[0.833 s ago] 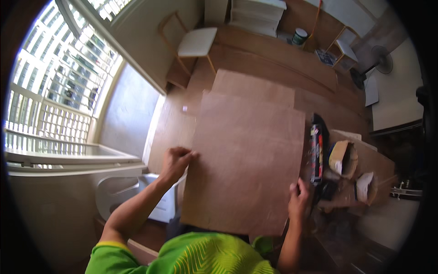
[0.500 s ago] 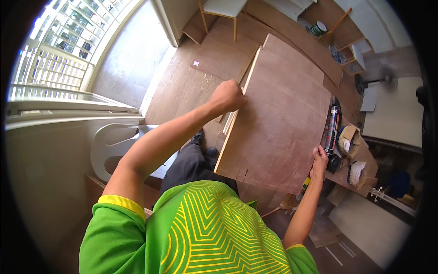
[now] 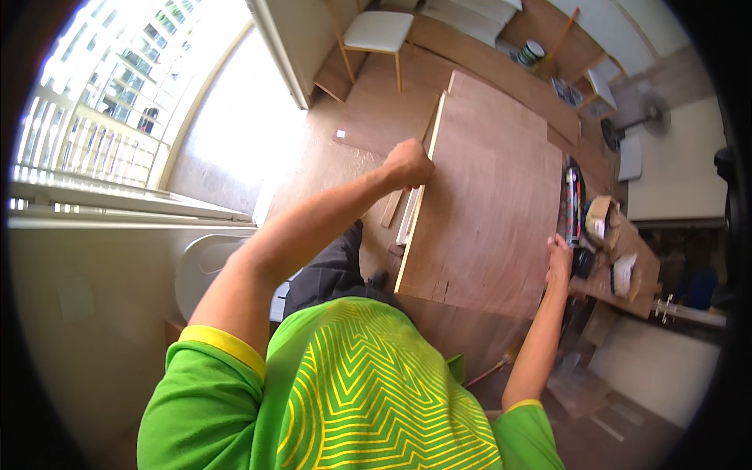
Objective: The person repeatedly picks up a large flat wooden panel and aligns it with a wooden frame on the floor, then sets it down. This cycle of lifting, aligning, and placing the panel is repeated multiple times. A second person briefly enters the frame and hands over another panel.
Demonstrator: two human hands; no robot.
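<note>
Compared with 0.5 s ago, the doorway floor (image 3: 235, 117) is lit more brightly at left, and more of the white-seated chair (image 3: 377, 31) is shown. The 2 hands are still kept at opposite sides of the brown board (image 3: 486, 219), which was seen squarer to the view 0.8 s ago.

The left hand (image 3: 410, 163) is set at the board's pale left edge, its fingers bent inward; their tips are hidden, so whether the edge is gripped cannot be told. The board is spread between both hands. Its right edge is met by the right hand (image 3: 559, 257), with the fingers partly hidden and their hold unclear.

At far left, a pale plastic chair (image 3: 207, 270) is partly covered by the left arm. Beyond the board, a bucket (image 3: 530, 53) is seen. The board's right side is crowded by a black can (image 3: 573, 205), placed just beside the right fingers. Farther right, a brown roll-shaped thing (image 3: 601, 222) and a fan (image 3: 654, 117) are seen.
</note>
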